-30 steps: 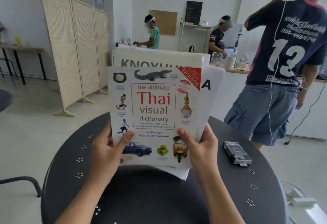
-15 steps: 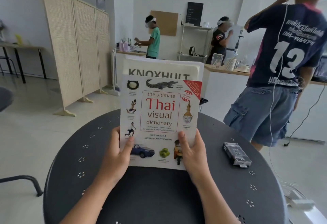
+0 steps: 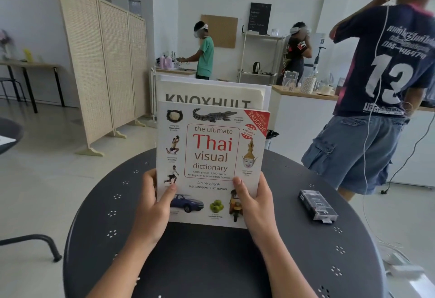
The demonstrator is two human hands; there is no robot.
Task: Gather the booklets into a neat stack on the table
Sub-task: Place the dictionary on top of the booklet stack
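Observation:
I hold a bundle of booklets upright over the round dark table (image 3: 211,262), their lower edge at or just above its top. The front one is a white Thai visual dictionary (image 3: 211,151). Behind it stands a taller white KNOXHULT booklet (image 3: 209,93), with more white sheets behind that. My left hand (image 3: 155,206) grips the bundle's lower left edge, thumb on the cover. My right hand (image 3: 255,201) grips the lower right edge, thumb on the cover too. The fingers behind the booklets are hidden.
A small dark-and-clear box (image 3: 317,204) lies on the table's right side. A person in a number 13 shirt (image 3: 381,86) stands close behind the table at right, with a white cable hanging down. A folding wicker screen (image 3: 106,62) stands at the left.
The loose sheets that stuck out to the right and below a second ago now sit squared behind the dictionary. The bundle has sunk lower and stands straighter between my hands.

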